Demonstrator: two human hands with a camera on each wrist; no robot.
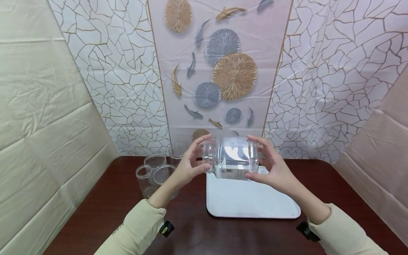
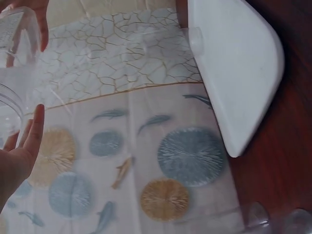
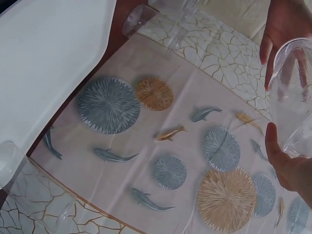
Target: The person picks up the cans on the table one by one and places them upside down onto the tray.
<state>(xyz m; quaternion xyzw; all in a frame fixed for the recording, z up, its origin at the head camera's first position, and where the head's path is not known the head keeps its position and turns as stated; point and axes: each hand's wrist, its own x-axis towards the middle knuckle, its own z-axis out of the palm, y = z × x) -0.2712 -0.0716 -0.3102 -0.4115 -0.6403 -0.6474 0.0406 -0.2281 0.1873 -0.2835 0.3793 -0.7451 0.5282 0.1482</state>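
A clear plastic jar lies on its side in the air between my two hands, over the white tray. My left hand grips its narrower, ringed end, thumb at the lower edge and fingers at the upper one. On the wider end my right hand has its fingers above and its thumb low, near a printed label. From the right wrist view, the see-through wall of the jar shows in front of the left hand's fingers.
Several clear open-topped jars stand grouped on the dark red table, left of the tray. Another clear piece sits at the tray's far edge. A patterned cloth hangs behind the table, with plain cloth on both sides.
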